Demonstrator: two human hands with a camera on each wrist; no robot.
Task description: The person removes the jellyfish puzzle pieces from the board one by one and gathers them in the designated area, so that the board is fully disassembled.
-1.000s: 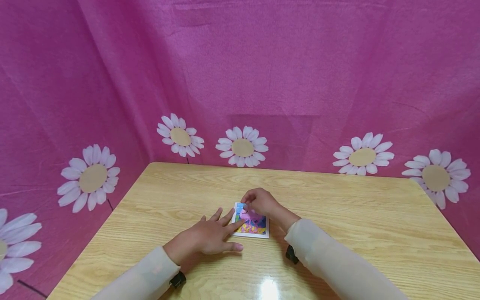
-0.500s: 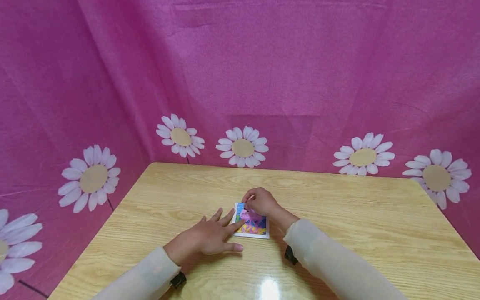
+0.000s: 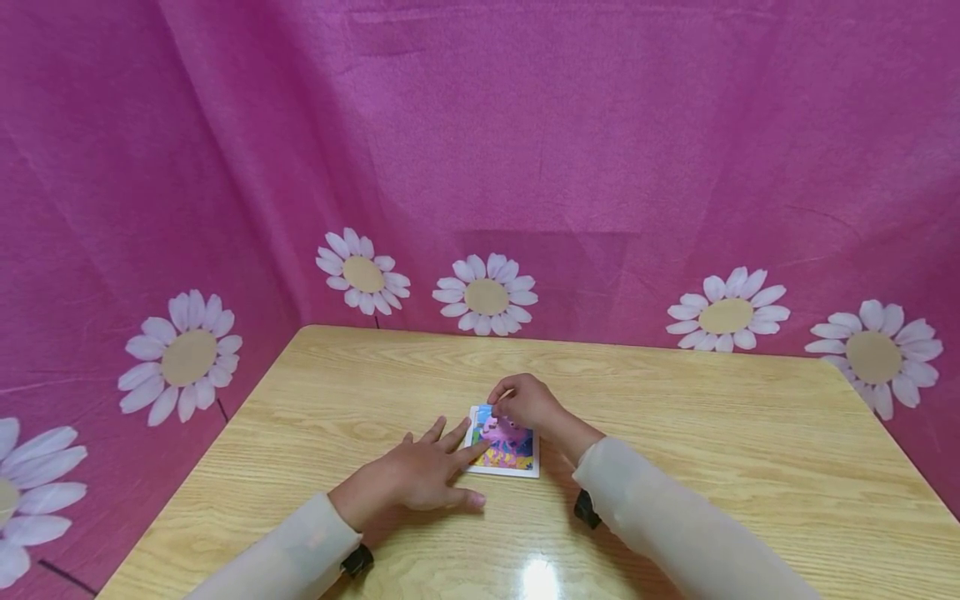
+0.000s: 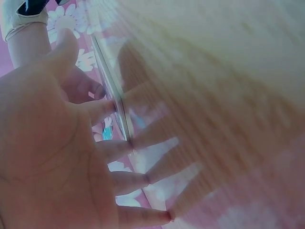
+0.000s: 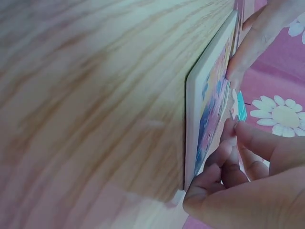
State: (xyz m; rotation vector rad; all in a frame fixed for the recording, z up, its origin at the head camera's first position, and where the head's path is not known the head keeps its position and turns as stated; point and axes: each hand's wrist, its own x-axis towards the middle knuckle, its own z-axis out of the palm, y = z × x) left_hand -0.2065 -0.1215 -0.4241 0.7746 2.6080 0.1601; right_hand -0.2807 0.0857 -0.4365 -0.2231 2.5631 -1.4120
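Observation:
A small white-framed picture puzzle (image 3: 508,457) lies flat on the table, showing a pink sea creature over blue and yellow. My left hand (image 3: 423,473) has its fingers spread, some on the puzzle's left side and the thumb over the wood by its near edge. At the puzzle's top edge, my right hand (image 3: 528,403) pinches a small flat piece (image 5: 241,107) between thumb and fingertips, its teal face tilted up. In the left wrist view the teal piece (image 4: 107,132) shows between the left fingers, beyond the board's edge. The right fingers hide part of the picture.
The wood-grain table (image 3: 675,417) is glossy and reflects light near its front. A pink cloth (image 3: 555,150) with white daisies hangs behind the table and along its left side. Black wrist straps (image 3: 356,560) sit under the cream sleeves (image 3: 660,517).
My right fingertips have shifted very slightly to the right along the puzzle's top edge, with the piece in them. The left hand and the puzzle have stayed in place.

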